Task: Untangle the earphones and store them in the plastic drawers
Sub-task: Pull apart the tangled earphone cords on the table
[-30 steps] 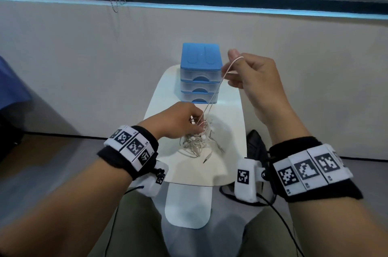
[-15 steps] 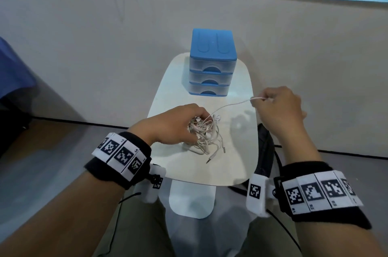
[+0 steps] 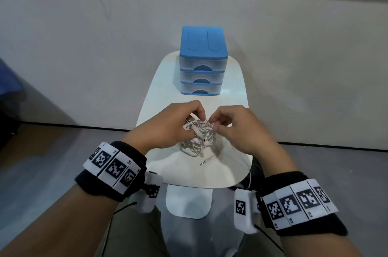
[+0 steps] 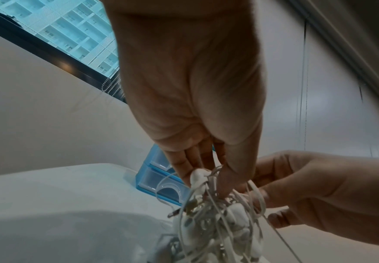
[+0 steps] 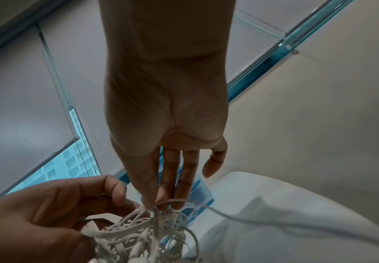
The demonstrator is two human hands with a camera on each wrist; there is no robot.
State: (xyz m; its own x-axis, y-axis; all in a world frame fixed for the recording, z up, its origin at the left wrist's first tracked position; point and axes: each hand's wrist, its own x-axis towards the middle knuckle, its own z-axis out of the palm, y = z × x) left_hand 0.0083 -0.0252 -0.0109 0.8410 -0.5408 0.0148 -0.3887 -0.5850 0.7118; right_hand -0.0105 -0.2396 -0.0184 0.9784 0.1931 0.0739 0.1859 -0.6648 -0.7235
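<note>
Clearly, both hands pinch the white earphones (image 3: 199, 133), a knotted clump.

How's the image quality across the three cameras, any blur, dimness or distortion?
Head view: bright, sharp on the earphones and drawers, edges bowed by the wide lens. Left wrist view: dim, left hand looms stretched, cords smeared. Right wrist view: dim too, right hand backlit, table soft.
</note>
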